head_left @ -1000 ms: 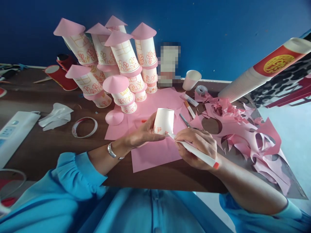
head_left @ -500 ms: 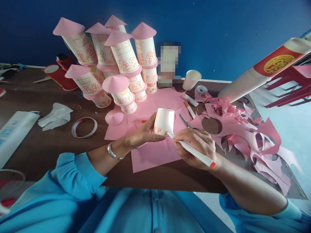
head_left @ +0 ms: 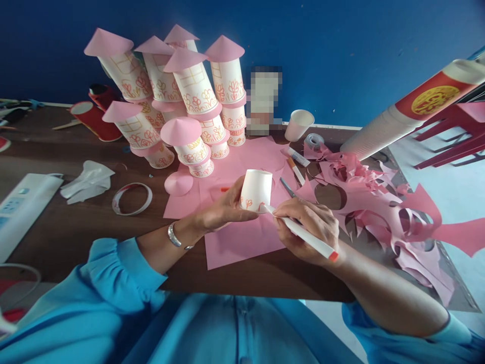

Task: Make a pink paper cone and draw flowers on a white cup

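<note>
My left hand [head_left: 229,205] is closed around the left side and underside of a white paper cup [head_left: 257,188], tilted above pink paper sheets [head_left: 242,250]. Small red flower marks run along the cup's lower edge. In my right hand [head_left: 308,227] is a white marker pen [head_left: 306,236] with a red end, its tip touching the cup near the bottom right. Scissors [head_left: 287,187] lie just behind the right hand, partly hidden. Beyond the left hand stand several stacked cup towers [head_left: 195,88] with pink cone roofs and drawn flowers. A loose pink cone [head_left: 178,183] lies in front of them.
Pink paper scraps [head_left: 409,220] cover the table's right side. Behind are an empty paper cup [head_left: 299,125], a glue stick [head_left: 298,156] and a tape roll [head_left: 314,141]. On the left lie a larger tape roll [head_left: 132,198], a crumpled tissue [head_left: 88,182] and a power strip [head_left: 26,212].
The marker tip has shifted slightly right along the cup's lower edge, leaving a bit more red there. A pink scrap at the far right has swung out past the table edge.
</note>
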The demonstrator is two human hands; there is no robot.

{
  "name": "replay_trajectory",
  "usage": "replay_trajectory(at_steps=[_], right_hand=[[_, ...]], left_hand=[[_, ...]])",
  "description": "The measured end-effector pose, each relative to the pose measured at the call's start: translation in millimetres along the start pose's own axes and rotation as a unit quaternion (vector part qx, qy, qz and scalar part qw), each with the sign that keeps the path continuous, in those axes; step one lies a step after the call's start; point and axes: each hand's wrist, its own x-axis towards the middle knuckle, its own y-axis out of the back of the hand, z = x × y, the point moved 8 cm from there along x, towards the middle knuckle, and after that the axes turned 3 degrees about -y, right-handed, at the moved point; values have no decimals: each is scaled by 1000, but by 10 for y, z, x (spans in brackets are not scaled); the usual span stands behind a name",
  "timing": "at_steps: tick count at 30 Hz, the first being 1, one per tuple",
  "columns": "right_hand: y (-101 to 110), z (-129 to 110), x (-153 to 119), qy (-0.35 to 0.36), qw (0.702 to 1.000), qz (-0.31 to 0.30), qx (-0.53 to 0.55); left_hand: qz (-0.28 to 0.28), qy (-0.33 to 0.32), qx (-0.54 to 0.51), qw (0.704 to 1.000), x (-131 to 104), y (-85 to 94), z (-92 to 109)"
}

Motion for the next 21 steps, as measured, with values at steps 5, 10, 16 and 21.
replay_trajectory(at_steps=[5,10,16,21], right_hand=[[-25,6,-26,-1,999,-14,31],[-55,13,-66,-2,999,-23,43],[-34,1,-45,1,999,-13,46],[-40,-1,-42,6,999,-15,48]], left_hand=[[7,5,-2,1000,-1,1,6],[8,5,13,1000,-5,-2,27],[10,0,6,1000,-9,4,13],[14,11,19,1000,-6,13,-19]])
